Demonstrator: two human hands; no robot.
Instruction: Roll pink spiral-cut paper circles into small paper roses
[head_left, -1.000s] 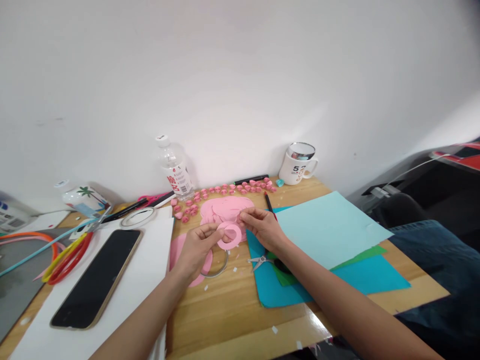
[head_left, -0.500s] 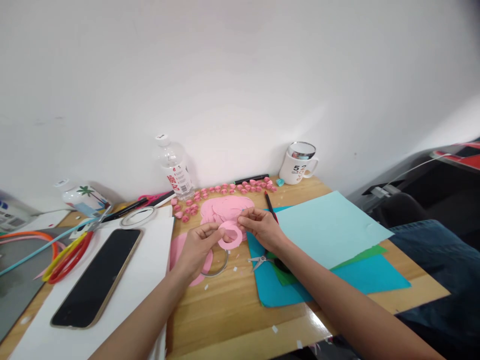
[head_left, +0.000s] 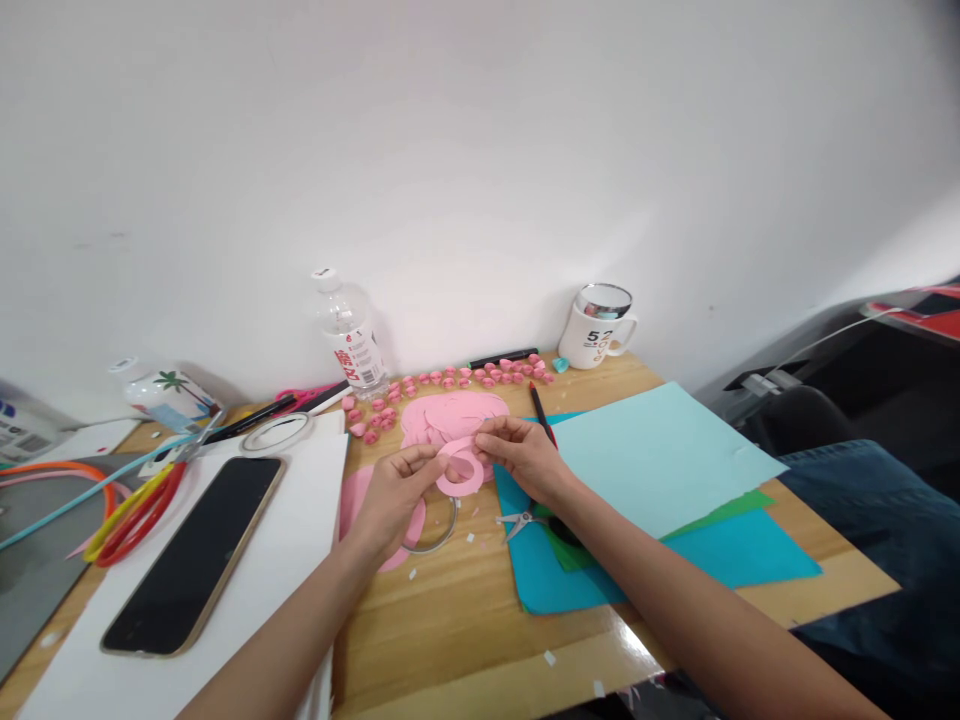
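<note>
Between my hands is a pink paper spiral [head_left: 470, 484], curled like a ring, held above the table. My left hand [head_left: 397, 490] pinches its left side between thumb and fingers. On the upper right, my right hand [head_left: 523, 455] pinches the strip's other part. Behind them lies a pile of pink paper circles [head_left: 454, 412]. More pink paper [head_left: 356, 500] lies under and beside my left hand. A metal ring clamp [head_left: 442, 540] rests just below the spiral. Small open scissors [head_left: 519, 522] lie under my right wrist, their handles partly hidden.
Rolled pink paper roses [head_left: 491, 377] line the back, near a bottle [head_left: 351, 340] and a mug [head_left: 596, 335]. Blue paper [head_left: 555, 590] and pale blue sheets [head_left: 660, 460] lie right. Left are a phone [head_left: 199, 550], white paper [head_left: 300, 560] and red-yellow scissors [head_left: 142, 515].
The upper right part of the pink spiral has shifted slightly, and more of the strip shows between my hands. My right hand has moved a little; the rest stays in place.
</note>
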